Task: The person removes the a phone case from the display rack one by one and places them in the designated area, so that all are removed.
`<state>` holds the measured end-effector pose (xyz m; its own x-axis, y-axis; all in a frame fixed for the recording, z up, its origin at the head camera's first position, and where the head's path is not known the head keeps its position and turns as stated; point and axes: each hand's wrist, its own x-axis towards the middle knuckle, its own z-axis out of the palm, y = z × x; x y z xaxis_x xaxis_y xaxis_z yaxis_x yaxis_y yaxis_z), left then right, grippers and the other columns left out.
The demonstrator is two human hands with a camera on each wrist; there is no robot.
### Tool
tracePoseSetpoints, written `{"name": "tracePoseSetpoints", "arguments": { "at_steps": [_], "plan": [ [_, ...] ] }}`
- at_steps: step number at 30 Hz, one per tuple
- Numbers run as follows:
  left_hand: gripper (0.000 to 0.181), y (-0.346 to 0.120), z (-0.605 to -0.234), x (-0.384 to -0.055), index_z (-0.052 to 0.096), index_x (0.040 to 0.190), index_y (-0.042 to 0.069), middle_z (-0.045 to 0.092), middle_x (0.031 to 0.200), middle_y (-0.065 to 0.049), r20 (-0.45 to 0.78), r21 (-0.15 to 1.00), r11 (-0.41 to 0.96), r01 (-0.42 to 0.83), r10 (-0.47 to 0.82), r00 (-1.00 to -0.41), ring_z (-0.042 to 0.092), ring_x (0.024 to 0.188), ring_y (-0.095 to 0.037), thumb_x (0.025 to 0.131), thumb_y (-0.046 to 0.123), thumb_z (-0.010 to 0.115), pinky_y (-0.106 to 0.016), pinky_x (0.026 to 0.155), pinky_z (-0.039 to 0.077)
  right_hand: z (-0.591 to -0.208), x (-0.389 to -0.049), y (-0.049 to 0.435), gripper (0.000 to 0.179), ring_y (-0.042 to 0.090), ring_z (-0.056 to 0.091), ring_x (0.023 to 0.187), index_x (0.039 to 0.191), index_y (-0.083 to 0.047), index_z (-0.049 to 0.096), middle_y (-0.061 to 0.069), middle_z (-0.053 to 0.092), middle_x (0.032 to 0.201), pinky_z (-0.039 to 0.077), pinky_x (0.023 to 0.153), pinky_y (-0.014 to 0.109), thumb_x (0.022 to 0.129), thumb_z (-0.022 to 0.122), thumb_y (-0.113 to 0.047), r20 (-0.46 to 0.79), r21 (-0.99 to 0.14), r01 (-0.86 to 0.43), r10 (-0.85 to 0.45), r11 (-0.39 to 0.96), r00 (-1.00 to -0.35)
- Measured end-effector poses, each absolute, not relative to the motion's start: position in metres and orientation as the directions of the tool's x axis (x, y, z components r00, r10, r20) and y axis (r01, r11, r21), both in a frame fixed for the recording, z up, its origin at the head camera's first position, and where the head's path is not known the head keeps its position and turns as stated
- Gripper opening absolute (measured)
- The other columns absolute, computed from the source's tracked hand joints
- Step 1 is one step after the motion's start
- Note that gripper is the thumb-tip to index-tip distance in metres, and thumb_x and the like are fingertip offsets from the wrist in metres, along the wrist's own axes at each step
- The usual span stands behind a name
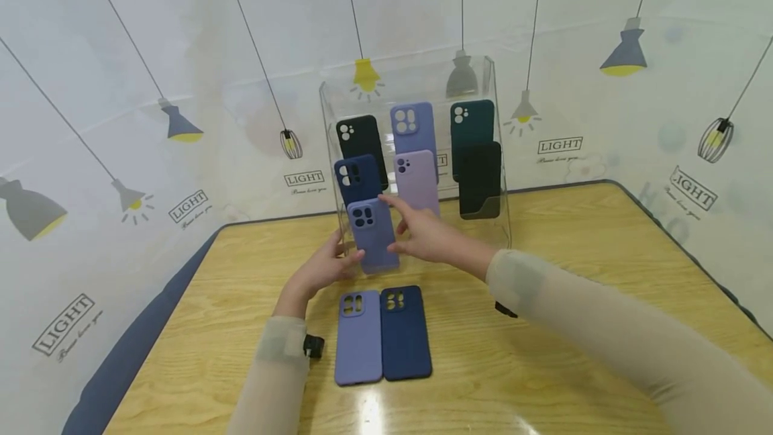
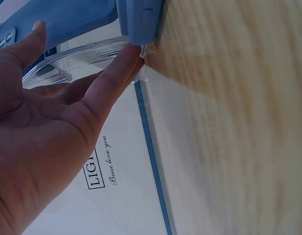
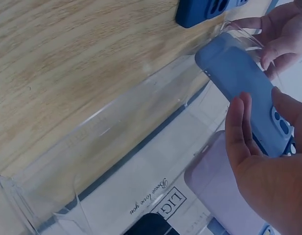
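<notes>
A lavender-blue phone case (image 1: 376, 237) stands tilted back in the front of a clear display stand (image 1: 410, 89). Against its upper right part is my right hand (image 1: 425, 233); thumb and fingers pinch it across the corner. In the right wrist view the right hand (image 3: 273, 174) spans this case (image 3: 243, 81) beside the camera cutout. My left hand (image 1: 326, 267) is at the stand's lower left side, its thumb near the case's left edge. Straight fingers of the left hand (image 2: 58, 117) reach to the stand's bottom edge in the left wrist view.
Higher in the stand are dark (image 1: 368, 143), navy (image 1: 362, 183), periwinkle (image 1: 417, 126), light purple (image 1: 417, 183), green (image 1: 472, 126) and black (image 1: 480, 180) cases. A lavender case (image 1: 359, 348) and a navy case (image 1: 406, 344) lie side by side on the wooden table (image 1: 519, 381).
</notes>
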<state>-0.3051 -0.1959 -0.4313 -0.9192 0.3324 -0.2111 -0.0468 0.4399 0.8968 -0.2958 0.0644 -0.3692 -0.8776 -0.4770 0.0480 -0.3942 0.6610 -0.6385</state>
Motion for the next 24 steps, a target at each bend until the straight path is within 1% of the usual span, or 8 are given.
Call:
{"name": "tracePoseSetpoints", "arguments": {
  "at_steps": [3,7,11,16,21,24],
  "plan": [
    [0.093,-0.195,-0.431,-0.305,-0.001,0.173,0.018,0.023,0.173,-0.031,-0.213,0.897,0.439,-0.049,0.332,-0.919,0.049,0.149,-0.049,0.108,0.033,0.064,-0.052,0.112,0.057,-0.373,-0.299,0.064,0.1,0.027,0.074,0.1,0.171,-0.031,0.016,0.019,0.074,0.127,0.063,0.079,0.035,0.097,0.082,-0.019,0.059,-0.632,-0.394,-0.466,0.668,-0.883],
    [0.093,-0.195,-0.431,-0.304,0.0,0.173,0.019,0.024,0.173,-0.03,-0.212,0.894,0.445,-0.048,0.326,-0.921,0.051,0.147,-0.048,0.108,0.034,0.064,-0.051,0.111,0.058,-0.378,-0.301,0.063,0.096,0.027,0.075,0.098,0.17,-0.03,0.018,0.019,0.075,0.125,0.064,0.08,0.037,0.098,0.08,-0.016,0.099,-0.627,-0.417,-0.463,0.658,-0.881],
    [0.092,-0.195,-0.43,-0.303,0.0,0.173,0.02,0.025,0.173,-0.03,-0.214,0.89,0.453,-0.051,0.317,-0.924,0.051,0.147,-0.048,0.108,0.033,0.064,-0.051,0.111,0.058,-0.386,-0.302,0.064,0.093,0.024,0.077,0.092,0.169,-0.028,0.02,0.018,0.077,0.121,0.065,0.075,0.033,0.098,0.078,-0.01,0.141,-0.637,-0.443,-0.469,0.632,-0.872],
    [0.092,-0.193,-0.428,-0.302,0.002,0.174,0.021,0.024,0.174,-0.029,-0.245,0.895,0.433,-0.106,0.279,-0.929,0.051,0.148,-0.047,0.107,0.03,0.066,-0.053,0.112,0.057,-0.396,-0.304,0.064,0.093,0.021,0.076,0.08,0.167,-0.032,0.019,0.018,0.079,0.115,0.062,0.066,0.028,0.098,0.075,-0.004,0.157,-0.68,-0.439,-0.468,0.587,-0.87],
    [0.091,-0.19,-0.425,-0.302,0.005,0.174,0.018,0.023,0.173,-0.031,-0.26,0.902,0.407,-0.14,0.255,-0.931,0.048,0.149,-0.048,0.107,0.027,0.067,-0.056,0.112,0.056,-0.405,-0.306,0.063,0.092,0.019,0.075,0.078,0.165,-0.035,0.019,0.016,0.08,0.111,0.062,0.065,0.028,0.099,0.074,-0.003,0.197,-0.681,-0.457,-0.458,0.572,-0.867],
    [0.091,-0.19,-0.426,-0.304,0.006,0.174,0.019,0.022,0.174,-0.031,-0.267,0.904,0.401,-0.149,0.257,-0.929,0.046,0.151,-0.048,0.107,0.026,0.067,-0.058,0.113,0.055,-0.409,-0.305,0.062,0.089,0.017,0.075,0.078,0.164,-0.034,0.02,0.015,0.08,0.107,0.063,0.067,0.029,0.1,0.073,-0.004,0.226,-0.674,-0.476,-0.456,0.565,-0.861]
  ]
}}
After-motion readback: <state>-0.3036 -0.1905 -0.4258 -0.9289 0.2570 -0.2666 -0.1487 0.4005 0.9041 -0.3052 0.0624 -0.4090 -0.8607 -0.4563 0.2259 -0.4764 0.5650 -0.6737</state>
